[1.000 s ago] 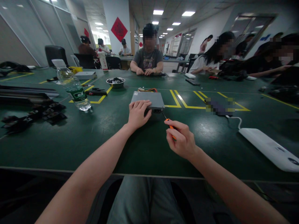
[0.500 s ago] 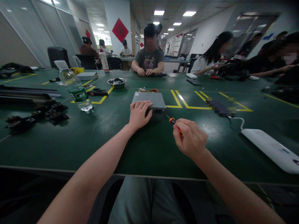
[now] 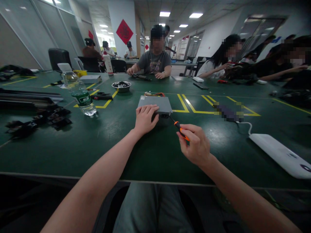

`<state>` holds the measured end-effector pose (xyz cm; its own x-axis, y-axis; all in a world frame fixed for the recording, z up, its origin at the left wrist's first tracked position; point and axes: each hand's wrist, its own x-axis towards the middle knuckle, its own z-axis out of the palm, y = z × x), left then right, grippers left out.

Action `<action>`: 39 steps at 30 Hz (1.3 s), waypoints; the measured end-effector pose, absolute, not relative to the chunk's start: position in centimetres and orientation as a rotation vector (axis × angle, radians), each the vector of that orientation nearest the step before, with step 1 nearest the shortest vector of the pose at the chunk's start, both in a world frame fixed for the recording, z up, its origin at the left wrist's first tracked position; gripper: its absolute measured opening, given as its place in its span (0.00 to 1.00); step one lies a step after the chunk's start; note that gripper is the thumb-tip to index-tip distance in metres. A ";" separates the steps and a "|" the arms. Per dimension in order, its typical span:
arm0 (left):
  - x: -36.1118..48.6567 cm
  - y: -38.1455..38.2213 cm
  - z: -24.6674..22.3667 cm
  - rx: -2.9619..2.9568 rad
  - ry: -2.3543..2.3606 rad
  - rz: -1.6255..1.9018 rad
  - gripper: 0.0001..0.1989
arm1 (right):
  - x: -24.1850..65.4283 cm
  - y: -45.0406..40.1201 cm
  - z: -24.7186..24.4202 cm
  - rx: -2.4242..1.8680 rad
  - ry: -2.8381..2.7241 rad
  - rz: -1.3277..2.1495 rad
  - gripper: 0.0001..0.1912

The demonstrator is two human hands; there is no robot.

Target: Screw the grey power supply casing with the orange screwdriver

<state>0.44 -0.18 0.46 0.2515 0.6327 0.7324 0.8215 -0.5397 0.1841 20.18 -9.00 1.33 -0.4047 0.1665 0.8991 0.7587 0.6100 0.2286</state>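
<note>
A grey metal computer power supply [image 3: 157, 102] lies on the green table in front of me, its socket side towards me and coloured wires coming out at the back. My left hand [image 3: 145, 119] grips its near left part, fingers over the top and thumb along the front edge. An orange-and-black screwdriver [image 3: 181, 130] is pinched between the fingers of my right hand [image 3: 196, 142]. Its thin shaft points up and left to the front right corner of the power supply; whether the tip touches a screw is too small to tell.
Left of me stand a water bottle [image 3: 82, 97] and dark metal parts [image 3: 51, 119]. A steel bowl [image 3: 121, 86] of small parts sits farther back, near a dark tool [image 3: 102, 96]. At right a white power bank [image 3: 279, 155] is cabled to a phone [image 3: 227, 111]. Several people sit around.
My right hand has shifted slightly left and its fingers have loosened around the screwdriver, showing more handle. My left hand and the power supply stay put. The person opposite has spread their hands apart.
</note>
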 end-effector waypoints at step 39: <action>0.5 -0.1 0.4 -2.257 -1.325 -1.157 0.13 | 20.8 -8.2 0.5 -0.691 -1.975 -0.673 0.15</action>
